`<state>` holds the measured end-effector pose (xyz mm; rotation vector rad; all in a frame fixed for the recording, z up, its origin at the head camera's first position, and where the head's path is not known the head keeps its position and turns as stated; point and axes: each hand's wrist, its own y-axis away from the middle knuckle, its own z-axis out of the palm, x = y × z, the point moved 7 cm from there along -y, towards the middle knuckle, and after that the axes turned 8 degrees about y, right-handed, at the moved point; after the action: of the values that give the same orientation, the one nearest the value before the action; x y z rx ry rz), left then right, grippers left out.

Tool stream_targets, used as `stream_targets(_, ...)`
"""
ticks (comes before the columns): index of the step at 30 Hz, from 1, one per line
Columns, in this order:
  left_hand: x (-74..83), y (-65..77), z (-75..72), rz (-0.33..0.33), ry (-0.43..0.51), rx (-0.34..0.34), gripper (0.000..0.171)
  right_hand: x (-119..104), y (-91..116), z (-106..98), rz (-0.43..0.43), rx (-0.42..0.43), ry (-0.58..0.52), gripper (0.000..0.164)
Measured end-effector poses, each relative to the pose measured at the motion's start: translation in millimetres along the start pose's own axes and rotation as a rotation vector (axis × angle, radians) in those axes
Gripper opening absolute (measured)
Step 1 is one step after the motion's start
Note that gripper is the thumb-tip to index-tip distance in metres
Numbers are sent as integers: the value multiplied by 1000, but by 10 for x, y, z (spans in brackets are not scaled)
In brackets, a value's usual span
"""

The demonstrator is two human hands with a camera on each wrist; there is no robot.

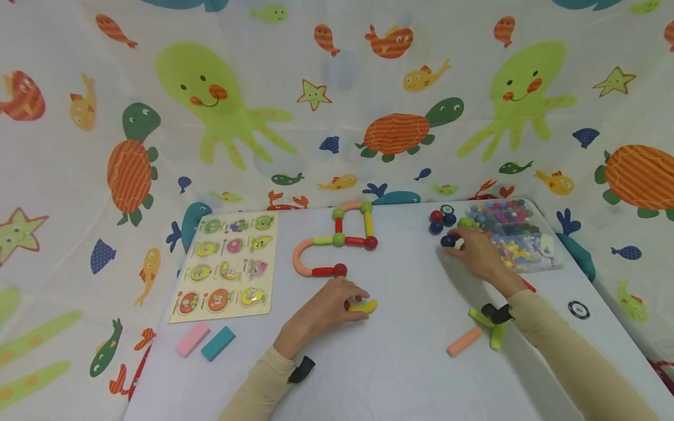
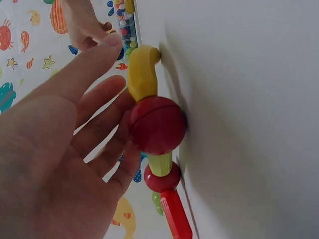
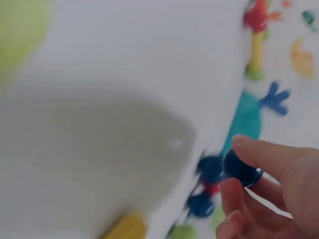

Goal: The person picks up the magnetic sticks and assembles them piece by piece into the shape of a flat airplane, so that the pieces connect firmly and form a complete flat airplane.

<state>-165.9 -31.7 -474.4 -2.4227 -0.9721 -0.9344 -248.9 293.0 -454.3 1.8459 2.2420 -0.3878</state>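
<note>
My right hand [image 1: 478, 252] pinches a dark blue ball [image 3: 238, 168] between thumb and fingers, over the table's right side. Beside my left hand [image 1: 333, 303] lies a yellow curved piece [image 1: 367, 306] joined to a red ball [image 2: 157, 125]. The left fingers are loosely spread beside that red ball in the left wrist view, with the thumb reaching toward the yellow piece. Just beyond this hand is a joined shape of sticks, arcs and balls, with a red ball [image 1: 340, 270] at its near end and green balls [image 1: 339, 238] at its corners.
Several loose balls [image 1: 436, 216] sit beyond the right hand, next to a clear divided box [image 1: 547, 260] of small beads. Loose green and peach sticks [image 1: 464, 341] lie near the right forearm. A fruit puzzle board [image 1: 221, 316], a pink block [image 1: 193, 340] and a teal block [image 1: 218, 344] are at left.
</note>
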Motion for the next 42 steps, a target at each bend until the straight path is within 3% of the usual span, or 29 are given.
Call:
stream_targets(7,-29,-40,79,-34,-11,-16,38,-541,57,135,-106,4,-205,40)
stream_targets(17,-70,-45,99,-63,25,-13,33,-1061,252,571,-210,-232,-438,42)
stream_targets(27,-68,-23,78,-39,42,-1,35,-1257,323,858,-239,-357,-413,41)
stream_targets(34,-66,-45,83,-28,63,-6,36,-1336,330,900,-305,-340,-401,42)
stream_targets(42,-59,-37,83,-21,56,-12,36,-1376,349,920,-320,-330,-381,42)
